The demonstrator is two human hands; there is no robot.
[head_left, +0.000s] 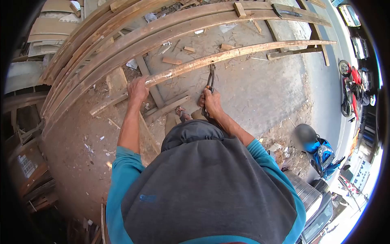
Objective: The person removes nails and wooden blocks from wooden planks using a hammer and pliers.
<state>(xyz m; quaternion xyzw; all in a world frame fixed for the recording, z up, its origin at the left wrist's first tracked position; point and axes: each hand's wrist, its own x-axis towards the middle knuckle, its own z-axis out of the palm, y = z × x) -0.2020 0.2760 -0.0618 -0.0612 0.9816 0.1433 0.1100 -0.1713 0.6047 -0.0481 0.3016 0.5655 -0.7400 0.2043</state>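
A long, narrow wooden plank (243, 51) runs from the left centre to the upper right. My left hand (138, 89) grips its near end, fingers wrapped over the wood. In my right hand (211, 101) are dark metal pincers (211, 77), held by the handles. The jaws of the pincers touch the lower edge of the plank near its middle. What exactly sits between the jaws is too small to tell. Below the plank lies a short wooden beam (168, 107), close to my feet.
Several long beams (174, 30) lie beyond the plank, with a hammer (288, 13) on them at the top right. Wood scraps (172, 60) litter the ground. Motorbikes (352, 91) stand along the road at right. A blue motorbike (325, 154) is nearer. Stacked boards (53, 26) are at upper left.
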